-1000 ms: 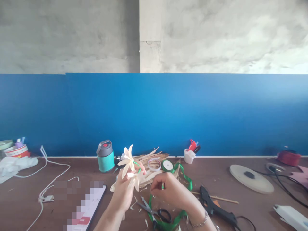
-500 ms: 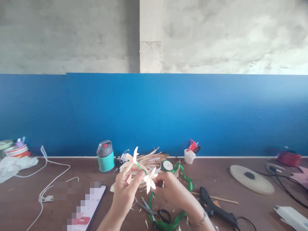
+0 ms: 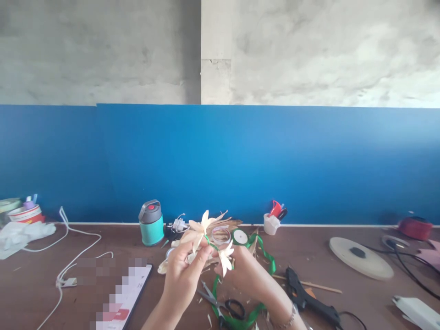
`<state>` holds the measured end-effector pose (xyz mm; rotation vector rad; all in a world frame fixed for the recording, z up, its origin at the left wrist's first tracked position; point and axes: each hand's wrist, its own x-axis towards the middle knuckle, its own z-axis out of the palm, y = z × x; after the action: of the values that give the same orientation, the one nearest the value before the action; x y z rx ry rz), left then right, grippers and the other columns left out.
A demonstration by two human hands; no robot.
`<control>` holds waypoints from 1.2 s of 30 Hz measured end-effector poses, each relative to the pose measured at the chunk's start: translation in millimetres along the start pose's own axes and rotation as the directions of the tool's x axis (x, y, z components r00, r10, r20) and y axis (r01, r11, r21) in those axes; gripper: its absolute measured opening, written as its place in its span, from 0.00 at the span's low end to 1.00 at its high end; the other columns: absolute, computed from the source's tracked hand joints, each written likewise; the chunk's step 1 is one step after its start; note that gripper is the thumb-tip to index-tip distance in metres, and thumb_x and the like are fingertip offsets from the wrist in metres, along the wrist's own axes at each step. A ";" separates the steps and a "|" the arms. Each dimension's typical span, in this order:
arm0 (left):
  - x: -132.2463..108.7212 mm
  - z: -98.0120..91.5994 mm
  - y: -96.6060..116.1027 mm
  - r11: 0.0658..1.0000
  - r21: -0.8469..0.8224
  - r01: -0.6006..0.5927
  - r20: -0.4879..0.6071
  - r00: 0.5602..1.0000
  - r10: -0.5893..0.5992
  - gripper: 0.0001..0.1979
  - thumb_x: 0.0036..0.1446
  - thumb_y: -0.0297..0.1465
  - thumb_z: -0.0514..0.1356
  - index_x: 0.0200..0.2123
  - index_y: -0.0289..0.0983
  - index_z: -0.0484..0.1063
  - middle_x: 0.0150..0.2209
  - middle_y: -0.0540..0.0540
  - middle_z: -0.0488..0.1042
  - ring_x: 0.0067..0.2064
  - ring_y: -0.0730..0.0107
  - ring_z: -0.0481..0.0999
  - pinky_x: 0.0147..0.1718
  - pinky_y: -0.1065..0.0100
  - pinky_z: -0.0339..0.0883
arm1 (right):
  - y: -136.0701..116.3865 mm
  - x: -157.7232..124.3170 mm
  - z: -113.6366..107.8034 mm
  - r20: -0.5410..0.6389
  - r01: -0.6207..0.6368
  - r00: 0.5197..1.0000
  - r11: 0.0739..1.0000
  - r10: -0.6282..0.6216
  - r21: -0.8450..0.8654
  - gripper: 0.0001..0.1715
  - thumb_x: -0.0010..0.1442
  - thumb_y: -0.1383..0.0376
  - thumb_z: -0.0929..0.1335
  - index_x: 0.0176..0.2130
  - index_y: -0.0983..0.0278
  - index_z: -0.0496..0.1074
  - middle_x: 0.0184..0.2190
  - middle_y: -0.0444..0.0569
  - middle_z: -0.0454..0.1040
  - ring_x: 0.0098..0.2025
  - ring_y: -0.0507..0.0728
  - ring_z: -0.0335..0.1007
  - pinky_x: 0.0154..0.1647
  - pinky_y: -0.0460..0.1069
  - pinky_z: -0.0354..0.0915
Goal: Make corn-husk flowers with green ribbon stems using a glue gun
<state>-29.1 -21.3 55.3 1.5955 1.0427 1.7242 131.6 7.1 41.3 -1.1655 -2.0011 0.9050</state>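
My left hand (image 3: 188,270) pinches the green-wrapped stem (image 3: 211,244) of a cream artificial flower spray, thumb toward me. Above these fingertips opens the larger blossom (image 3: 200,231), its pointed petals spread. A smaller blossom (image 3: 226,259) faces down at the stem's other end, in front of my right fingertips. My right hand (image 3: 242,268) is closed, with a bit of green showing by its fingers; the blossom partly hides its grip. Below the hands, scissors (image 3: 220,300) with dark handles lie part open on green ribbon (image 3: 256,316).
Dried husk strips (image 3: 220,224), a ribbon spool (image 3: 239,237) and a turquoise flask (image 3: 152,233) stand behind the hands. At right lie a black glue gun (image 3: 309,298), a thin stick (image 3: 323,287) and a round lid (image 3: 360,257). A phone (image 3: 132,298) and white cable (image 3: 80,256) are left.
The flower spray has shifted slightly right and turned, so the larger blossom now shows more of its petals. Both hands keep their closed grip.
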 end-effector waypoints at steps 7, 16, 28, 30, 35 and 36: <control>1.3 3.9 0.2 0.984 -0.059 0.167 0.004 0.986 -0.167 0.07 0.51 0.36 0.62 0.27 0.38 0.74 0.27 0.49 0.76 0.32 0.65 0.74 0.32 0.70 0.67 | -17.2 -6.8 -2.3 -0.102 0.096 0.992 0.984 -0.081 0.151 0.07 0.55 0.68 0.65 0.35 0.64 0.73 0.24 0.41 0.68 0.25 0.50 0.57 0.25 0.44 0.55; -1.6 11.2 7.0 0.943 -0.157 0.293 0.020 0.956 -0.294 0.08 0.49 0.36 0.63 0.26 0.37 0.74 0.28 0.47 0.78 0.33 0.63 0.75 0.32 0.69 0.68 | -25.6 -3.1 13.5 -0.245 0.189 0.968 0.776 -0.046 0.602 0.11 0.53 0.60 0.71 0.36 0.63 0.73 0.28 0.44 0.71 0.29 0.51 0.62 0.29 0.45 0.58; -3.5 19.6 7.8 0.937 -0.158 0.312 0.048 0.950 -0.308 0.11 0.48 0.38 0.64 0.22 0.37 0.75 0.23 0.49 0.75 0.30 0.65 0.72 0.37 0.67 0.64 | -13.7 2.6 24.6 -0.305 0.200 0.950 0.625 0.064 0.754 0.08 0.49 0.61 0.74 0.27 0.62 0.74 0.20 0.37 0.63 0.21 0.46 0.48 0.23 0.42 0.53; -4.1 20.9 7.3 0.915 -0.202 0.348 0.049 0.937 -0.346 0.10 0.46 0.38 0.65 0.22 0.36 0.75 0.23 0.49 0.75 0.29 0.66 0.72 0.35 0.68 0.64 | -14.7 3.0 24.4 -0.299 0.196 0.952 0.610 0.070 0.768 0.08 0.49 0.61 0.74 0.27 0.62 0.74 0.20 0.37 0.63 0.21 0.46 0.47 0.23 0.42 0.53; -5.7 22.8 5.3 0.884 -0.254 0.392 0.046 0.918 -0.394 0.11 0.44 0.38 0.66 0.23 0.36 0.75 0.23 0.49 0.76 0.29 0.66 0.72 0.33 0.69 0.63 | -14.3 3.5 23.6 -0.270 0.186 0.960 0.561 0.071 0.807 0.10 0.47 0.62 0.75 0.26 0.63 0.72 0.18 0.37 0.61 0.20 0.46 0.46 0.23 0.42 0.52; -5.9 22.9 5.3 0.882 -0.257 0.396 0.048 0.916 -0.397 0.11 0.44 0.39 0.66 0.22 0.36 0.75 0.23 0.49 0.76 0.29 0.66 0.72 0.33 0.69 0.63 | -13.8 3.4 23.7 -0.265 0.184 0.961 0.549 0.072 0.815 0.10 0.47 0.62 0.75 0.25 0.63 0.72 0.18 0.37 0.61 0.20 0.45 0.46 0.22 0.42 0.52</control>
<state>-5.2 -25.2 56.2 1.1189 1.0118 1.5104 105.1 -0.6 40.0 -0.5915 -1.0883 1.3663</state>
